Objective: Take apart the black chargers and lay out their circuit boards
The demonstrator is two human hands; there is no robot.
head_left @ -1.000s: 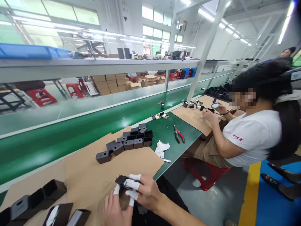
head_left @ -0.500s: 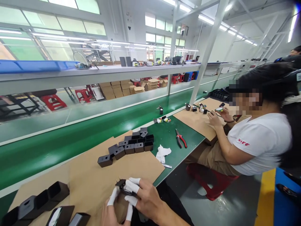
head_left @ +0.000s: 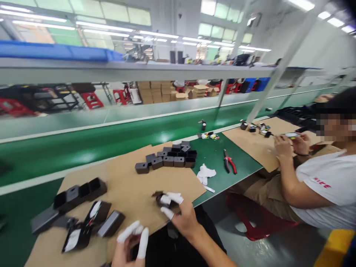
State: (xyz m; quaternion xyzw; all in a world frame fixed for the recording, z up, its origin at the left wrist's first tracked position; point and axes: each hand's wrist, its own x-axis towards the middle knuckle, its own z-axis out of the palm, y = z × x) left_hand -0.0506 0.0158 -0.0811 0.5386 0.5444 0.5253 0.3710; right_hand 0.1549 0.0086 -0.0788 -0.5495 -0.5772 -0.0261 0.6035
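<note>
My right hand [head_left: 180, 215], with white finger cots on the fingertips, pinches a small dark part [head_left: 160, 198] above the near edge of the brown cardboard sheet [head_left: 133, 185]. My left hand [head_left: 130, 246] is low at the frame's bottom, apart from the part, its white-capped fingers stretched out and holding nothing. A cluster of black box-shaped housings [head_left: 169, 158] lies at the far side of the cardboard. More black housings [head_left: 80, 191] and flat black pieces [head_left: 91, 222] lie to the left of my hands.
A green conveyor belt [head_left: 83, 148] runs behind the bench. Red-handled pliers [head_left: 229, 163] and a white cloth [head_left: 205, 173] lie on the green mat. A seated person in a white shirt [head_left: 325, 189] works on small parts at the right. A red stool [head_left: 250, 222] stands below.
The view has swung left. My left hand let go of the dark part and dropped away; my right hand alone keeps it, raised slightly over the cardboard.
</note>
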